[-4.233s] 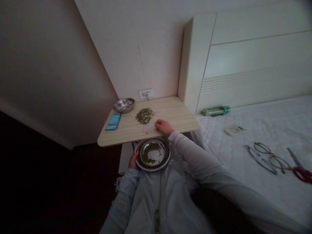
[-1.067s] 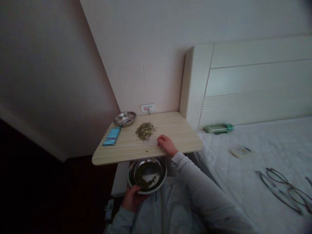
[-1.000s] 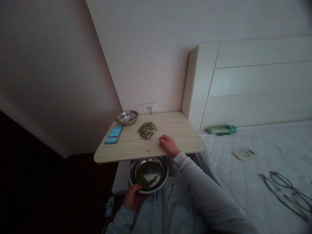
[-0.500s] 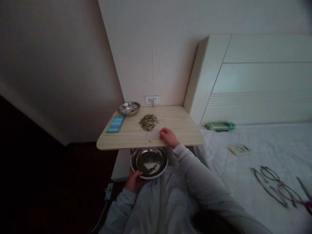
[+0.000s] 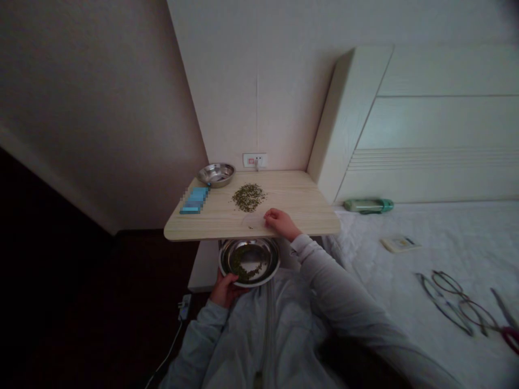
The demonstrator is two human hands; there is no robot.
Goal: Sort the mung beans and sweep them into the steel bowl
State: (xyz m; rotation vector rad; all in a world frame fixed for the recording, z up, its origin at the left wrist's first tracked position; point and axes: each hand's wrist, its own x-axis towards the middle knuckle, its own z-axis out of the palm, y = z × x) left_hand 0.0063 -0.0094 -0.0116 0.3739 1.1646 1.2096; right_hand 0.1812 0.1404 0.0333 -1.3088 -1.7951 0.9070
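Note:
My left hand (image 5: 225,288) grips the near rim of a steel bowl (image 5: 272,260) with green beans in it, held just below the front edge of a small wooden table (image 5: 300,201). My right hand (image 5: 279,223) rests on the tabletop near that edge, fingers curled on a pale thin sheet (image 5: 254,221) that is hard to make out. A few loose beans lie by the sheet. A pile of green beans (image 5: 248,196) sits a little behind the hand.
A second steel bowl (image 5: 216,174) and a blue flat box (image 5: 194,200) sit at the table's back left, below a wall socket (image 5: 254,160). On the bed to the right lie a green bottle (image 5: 368,205), a small remote (image 5: 400,244), glasses (image 5: 453,301) and scissors (image 5: 505,322).
My right hand has drawn the pale sheet from beside the pile toward the table's front edge. The left hand keeps the bowl under the edge. The camera has shifted.

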